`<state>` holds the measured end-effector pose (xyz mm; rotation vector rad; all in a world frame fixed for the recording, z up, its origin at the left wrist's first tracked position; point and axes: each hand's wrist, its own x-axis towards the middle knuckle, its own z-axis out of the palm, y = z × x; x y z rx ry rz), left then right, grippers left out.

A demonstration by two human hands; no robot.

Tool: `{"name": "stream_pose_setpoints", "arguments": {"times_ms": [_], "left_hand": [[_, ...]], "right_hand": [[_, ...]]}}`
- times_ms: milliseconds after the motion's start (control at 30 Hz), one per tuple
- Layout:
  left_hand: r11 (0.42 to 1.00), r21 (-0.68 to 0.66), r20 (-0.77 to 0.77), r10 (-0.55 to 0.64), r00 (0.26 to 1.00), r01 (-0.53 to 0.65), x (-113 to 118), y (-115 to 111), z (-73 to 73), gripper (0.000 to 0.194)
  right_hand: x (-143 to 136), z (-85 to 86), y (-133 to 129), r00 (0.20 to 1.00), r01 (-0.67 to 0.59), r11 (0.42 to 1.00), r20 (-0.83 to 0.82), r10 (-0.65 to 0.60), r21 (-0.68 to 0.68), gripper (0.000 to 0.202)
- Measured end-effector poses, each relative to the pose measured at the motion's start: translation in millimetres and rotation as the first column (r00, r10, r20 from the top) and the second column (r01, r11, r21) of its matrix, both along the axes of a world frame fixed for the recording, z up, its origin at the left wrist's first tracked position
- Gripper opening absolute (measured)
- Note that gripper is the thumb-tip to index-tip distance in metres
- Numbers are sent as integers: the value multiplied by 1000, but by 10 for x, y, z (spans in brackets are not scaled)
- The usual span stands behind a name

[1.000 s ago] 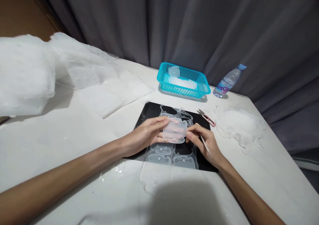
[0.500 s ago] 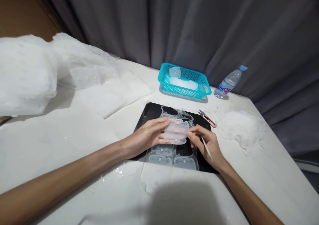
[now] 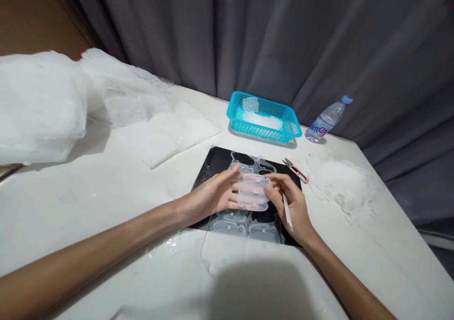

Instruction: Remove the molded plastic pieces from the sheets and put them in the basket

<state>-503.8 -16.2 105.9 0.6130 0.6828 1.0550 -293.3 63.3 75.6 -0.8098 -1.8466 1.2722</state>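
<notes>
A translucent, rounded, silicone-like piece (image 3: 254, 193) with small round studs is held above a black mat (image 3: 209, 168). My right hand (image 3: 292, 206) pinches its right edge between thumb and fingers, and also keeps a thin white stick (image 3: 287, 213) against the palm. Behind the piece lie the outstretched fingers of my left hand (image 3: 218, 192), palm up; its thumb is raised clear of the piece. Below both hands, a clear moulded sheet (image 3: 227, 249) with similar pieces and cut-out gaps lies across the mat and over its near edge.
A turquoise basket (image 3: 264, 136) at the back holds translucent pieces. To its right stands a water bottle (image 3: 325, 121). Pink-handled thread snips (image 3: 297, 170) lie near a heap of clear scraps (image 3: 345, 183). White plastic bags (image 3: 39, 107) fill the table's left rear.
My left thumb has come off the piece and the left fingers are more open. The piece has shifted slightly right and down, with my right hand gripping further over its edge.
</notes>
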Motion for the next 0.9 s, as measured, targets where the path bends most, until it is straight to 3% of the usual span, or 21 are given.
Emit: {"name": "stream_pose_setpoints", "arguments": {"times_ms": [133,267,333,400,433,500,567,600,700,767,900], "left_hand": [[999,21,25,-35,999,34,-23,12,-13,73],[997,55,-16,-54,998,55,-23,6,-12,72],[995,76,-96,-53,994,60,-23,-9,5,67],[991,127,-271,0,963,36,-44,-29,22,56],[984,179,-405,61,912,14,-69,-39,28,49],[947,321,-678,226,699,5,-148,-53,30,38],[899,436,-810,373,452,39,-262,-53,16,33],[882,469,-827,416,378,55,-324,-46,4,32],[826,548,-819,499,283,129,-484,-16,-39,27],[774,576,-817,534,219,261,-541,-6,-67,23],[704,525,-818,573,56,478,-536,-26,-124,26]], "right_hand": [[13,28,-7,999,32,999,-33,-32,7,17],[30,61,31,1000,11,999,-8,-10,40,15],[31,55,50,999,8,995,33,-11,95,14],[34,39,66,996,6,985,82,-20,174,14],[35,33,75,995,-4,979,101,-17,203,13],[24,36,108,992,-55,977,126,29,208,13],[-33,81,193,986,-123,978,135,101,169,15],[-85,124,269,983,-143,976,138,121,165,17],[-327,325,656,992,-31,961,128,-4,275,24],[-504,481,1006,971,175,926,96,-218,334,30],[-662,649,1511,900,379,843,60,-432,382,46]]}}
